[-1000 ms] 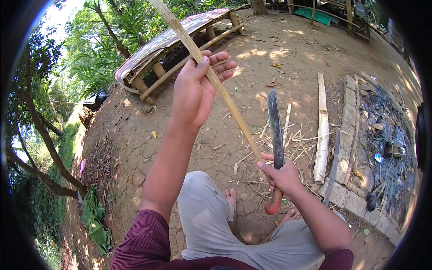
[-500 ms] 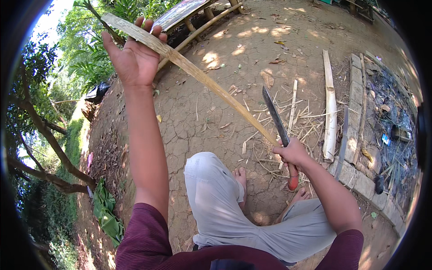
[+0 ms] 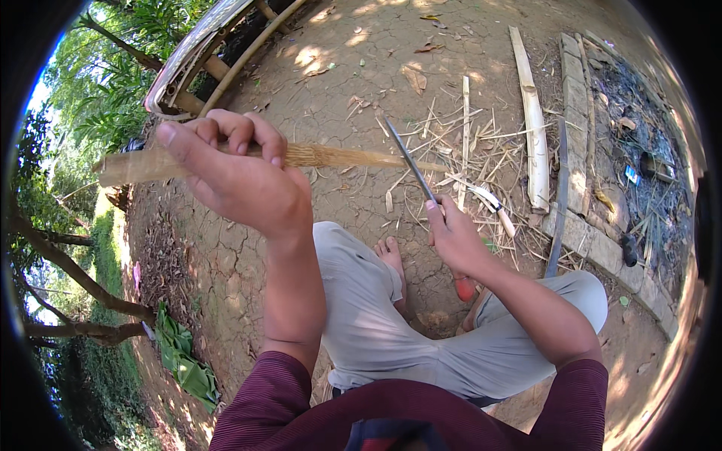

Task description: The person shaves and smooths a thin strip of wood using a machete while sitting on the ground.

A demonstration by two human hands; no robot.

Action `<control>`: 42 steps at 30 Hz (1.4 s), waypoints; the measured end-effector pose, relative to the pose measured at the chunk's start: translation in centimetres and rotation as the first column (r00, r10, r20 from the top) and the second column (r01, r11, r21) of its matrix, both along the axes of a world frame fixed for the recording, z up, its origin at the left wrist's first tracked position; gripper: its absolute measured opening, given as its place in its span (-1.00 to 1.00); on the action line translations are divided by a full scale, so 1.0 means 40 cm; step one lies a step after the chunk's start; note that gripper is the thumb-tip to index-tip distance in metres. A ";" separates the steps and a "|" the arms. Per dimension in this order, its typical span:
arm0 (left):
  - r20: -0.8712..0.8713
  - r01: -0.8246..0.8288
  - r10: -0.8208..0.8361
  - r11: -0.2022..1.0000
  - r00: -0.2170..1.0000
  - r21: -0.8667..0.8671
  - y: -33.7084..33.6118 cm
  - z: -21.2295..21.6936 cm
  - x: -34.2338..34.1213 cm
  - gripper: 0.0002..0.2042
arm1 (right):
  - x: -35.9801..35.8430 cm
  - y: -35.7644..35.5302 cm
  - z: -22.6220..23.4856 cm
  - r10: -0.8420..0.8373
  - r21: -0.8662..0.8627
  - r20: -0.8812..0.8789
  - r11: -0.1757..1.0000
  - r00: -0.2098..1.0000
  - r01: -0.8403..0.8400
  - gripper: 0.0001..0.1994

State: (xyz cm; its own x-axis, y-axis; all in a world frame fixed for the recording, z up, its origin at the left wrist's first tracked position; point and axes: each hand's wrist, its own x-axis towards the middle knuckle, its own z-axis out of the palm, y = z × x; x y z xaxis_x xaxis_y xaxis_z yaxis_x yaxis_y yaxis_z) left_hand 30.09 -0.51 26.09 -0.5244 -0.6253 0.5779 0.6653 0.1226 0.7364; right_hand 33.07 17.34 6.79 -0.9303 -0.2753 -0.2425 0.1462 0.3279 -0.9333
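Bamboo strip (image 3: 353, 157) gripped by left hand (image 3: 233, 177); right hand (image 3: 455, 239) clenched round knife (image 3: 411, 164), handle mostly hidden.

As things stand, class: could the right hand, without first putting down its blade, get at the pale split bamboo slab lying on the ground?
Probably not: the right hand is shut on the blade, though the slab lies unobstructed beyond it.

Head camera looks steeply down, close over lap; fisheye view.

Pale, fibrous bamboo strip (image 3: 338, 156) – matt, dull metal blade (image 3: 410, 161), cracked dry earth (image 3: 338, 83) – rough, grey cloth trousers (image 3: 376, 316)
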 end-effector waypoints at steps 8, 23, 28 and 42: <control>0.030 0.055 -0.053 0.997 0.998 -0.049 0.087 -0.125 0.058 -0.50 | 0.177 -0.019 0.108 0.058 -0.010 -0.282 0.998 0.958 -0.063 -0.63; -0.065 0.211 -0.207 0.976 0.976 0.050 0.145 -0.143 0.110 -0.58 | 0.125 -0.011 0.032 -0.019 0.141 -0.227 0.989 0.974 0.052 -0.73; -0.084 0.280 -0.274 0.957 0.958 0.070 0.136 -0.143 0.114 -0.58 | 0.145 -0.010 0.057 -0.034 0.067 -0.406 0.996 0.913 0.067 -0.73; -0.106 0.293 -0.289 0.956 0.951 0.023 0.169 -0.151 0.127 -0.57 | 0.118 0.023 0.046 0.028 0.196 -0.184 0.981 0.982 0.009 -0.71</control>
State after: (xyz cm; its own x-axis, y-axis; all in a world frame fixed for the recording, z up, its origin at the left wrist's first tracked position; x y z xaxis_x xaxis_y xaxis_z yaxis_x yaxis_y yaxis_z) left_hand 35.19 6.25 20.03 -0.6276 -0.4768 0.6155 0.7386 -0.1144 0.6644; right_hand 37.77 18.27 8.61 -0.9617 -0.2485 -0.1160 -0.0270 0.5068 -0.8616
